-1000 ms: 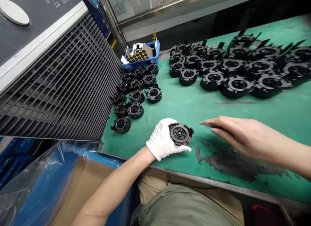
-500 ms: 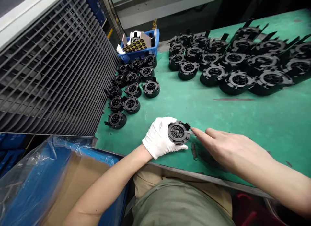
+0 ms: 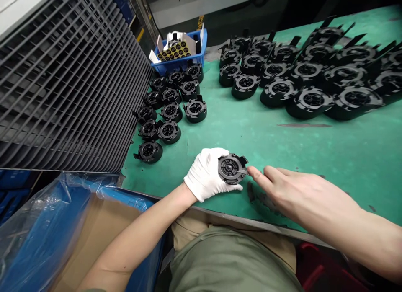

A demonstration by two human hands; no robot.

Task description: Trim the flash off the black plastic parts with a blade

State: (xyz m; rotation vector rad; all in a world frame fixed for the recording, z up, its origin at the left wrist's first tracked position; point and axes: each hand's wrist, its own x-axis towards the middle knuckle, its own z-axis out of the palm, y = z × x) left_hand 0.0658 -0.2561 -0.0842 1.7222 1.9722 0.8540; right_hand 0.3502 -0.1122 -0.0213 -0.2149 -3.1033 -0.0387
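Grip closed: the gloved left hand (image 3: 204, 174) holds a black plastic part (image 3: 231, 169); the bare right hand (image 3: 292, 191) is open just beside it. Like parts (image 3: 195, 110) lie in two groups on the green tabletop (image 3: 251, 145).

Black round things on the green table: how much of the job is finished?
The smaller group looks done, with short tabs. In hand: one part in the white-gloved left hand, with the bare right hand at its edge. Left, probably: the larger group with long tabs.

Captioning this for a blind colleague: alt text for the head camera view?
A white-gloved left hand holds a round black plastic part, a bare right hand beside it over a green workbench with rows of similar black parts.
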